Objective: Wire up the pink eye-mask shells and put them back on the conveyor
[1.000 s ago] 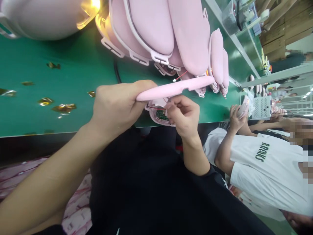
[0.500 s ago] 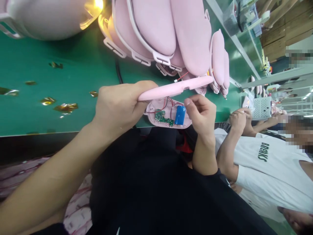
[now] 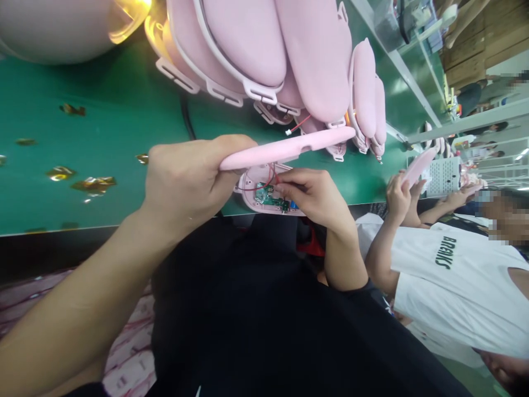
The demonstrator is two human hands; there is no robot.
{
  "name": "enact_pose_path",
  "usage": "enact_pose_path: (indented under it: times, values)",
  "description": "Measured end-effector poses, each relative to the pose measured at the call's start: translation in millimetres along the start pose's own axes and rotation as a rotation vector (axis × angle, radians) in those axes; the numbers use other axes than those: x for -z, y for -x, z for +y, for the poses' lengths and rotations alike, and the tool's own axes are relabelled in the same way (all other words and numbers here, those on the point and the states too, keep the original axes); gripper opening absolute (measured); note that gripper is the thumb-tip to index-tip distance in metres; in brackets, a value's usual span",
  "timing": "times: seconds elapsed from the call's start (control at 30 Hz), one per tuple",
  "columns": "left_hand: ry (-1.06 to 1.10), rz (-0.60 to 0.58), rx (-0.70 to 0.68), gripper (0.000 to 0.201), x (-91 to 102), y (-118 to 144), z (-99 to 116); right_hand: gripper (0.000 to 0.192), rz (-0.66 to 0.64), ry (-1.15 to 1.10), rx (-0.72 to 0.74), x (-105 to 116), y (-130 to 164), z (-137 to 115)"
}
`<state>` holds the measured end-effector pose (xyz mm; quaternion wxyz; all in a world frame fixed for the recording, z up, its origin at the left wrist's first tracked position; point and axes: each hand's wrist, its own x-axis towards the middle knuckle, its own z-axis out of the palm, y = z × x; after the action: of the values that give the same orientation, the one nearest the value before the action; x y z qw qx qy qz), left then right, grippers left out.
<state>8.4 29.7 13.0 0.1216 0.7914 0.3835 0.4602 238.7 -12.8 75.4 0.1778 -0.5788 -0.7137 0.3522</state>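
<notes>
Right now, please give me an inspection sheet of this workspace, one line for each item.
Surface: green bench top, long, running off toward the far end.
Job's things: pink cover held over an open pink shell half with a green circuit board and a bit of a blue part showing inside.
Clutter: gold foil scraps on the green; a pile of pink shells behind.
Hands: left hand grips the cover's end; right hand has fingertips inside the shell half, at the wires.
Cables: red wires inside the shell; a black cable on the bench.
Surroundings: a person in a white shirt alongside, holding a pink part.
</notes>
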Motion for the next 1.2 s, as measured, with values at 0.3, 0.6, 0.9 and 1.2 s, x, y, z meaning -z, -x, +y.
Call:
enact_pose_path:
  times: [0.3, 0.6, 0.9, 1.2]
  values:
    - [-0.009, -0.024, 0.015, 0.033, -0.1, 1, -1, 0.017, -0.057, 0.171, 0.167, -1, -7, 8]
    - [-0.044, -0.096, 0.064, 0.039, 1.8, 0, -1, 0.017, -0.139, 0.287, 0.274, 6, -8, 9]
    - [-0.010, -0.106, 0.066, 0.037, 2.2, 0, -1, 0.016, 0.088, 0.293, 0.334, -14, -2, 21]
    - [0.033, -0.050, -0.039, 0.027, -0.9, -1, -2, 0.013, 0.294, 0.360, 0.395, -25, 13, 30]
